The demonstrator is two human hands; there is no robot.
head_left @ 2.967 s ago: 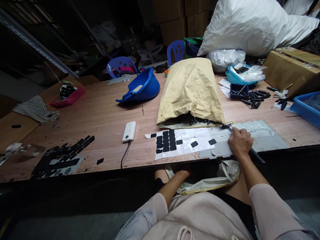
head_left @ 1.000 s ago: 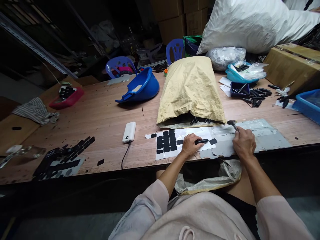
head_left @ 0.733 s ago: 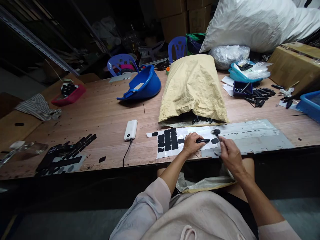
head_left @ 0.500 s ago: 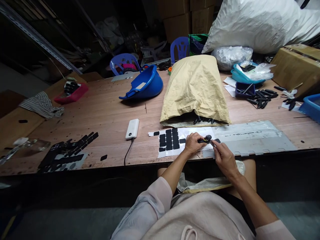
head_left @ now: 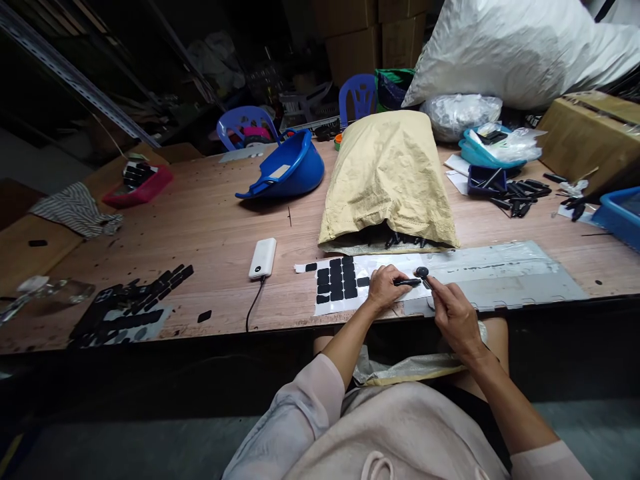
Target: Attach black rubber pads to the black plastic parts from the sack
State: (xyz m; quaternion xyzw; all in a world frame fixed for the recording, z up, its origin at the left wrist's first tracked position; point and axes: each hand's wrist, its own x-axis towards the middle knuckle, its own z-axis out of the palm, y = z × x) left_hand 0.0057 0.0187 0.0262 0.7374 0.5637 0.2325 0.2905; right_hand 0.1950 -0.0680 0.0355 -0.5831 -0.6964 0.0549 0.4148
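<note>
My left hand (head_left: pixel 385 288) is closed around one end of a slim black piece (head_left: pixel 407 283), which points to the right over the white sheet. In my right hand (head_left: pixel 456 321), the fingers pinch a thin-shafted tool with a round black head (head_left: pixel 423 273). The tool's head sits just beyond the black piece's tip, with a small gap visible. Left of my hands, rows of black rounded-square stickers (head_left: pixel 337 279) lie on the white backing sheet (head_left: pixel 330 308). One loose sticker (head_left: pixel 363 282) is beside my left fingers.
A yellow sack (head_left: pixel 390 173) with black pieces at its mouth lies in front. A grey board (head_left: pixel 530 283) extends to the right. Around stand a white power bank (head_left: pixel 263 257), a blue basin (head_left: pixel 300 167), black pieces (head_left: pixel 523 193), a carton (head_left: pixel 587 143) and a blue tray (head_left: pixel 623 213).
My right hand has drawn slightly right, and the tool's round head has come away from the black piece. The black piece in my left hand now lies flatter; the view has shifted slightly.
</note>
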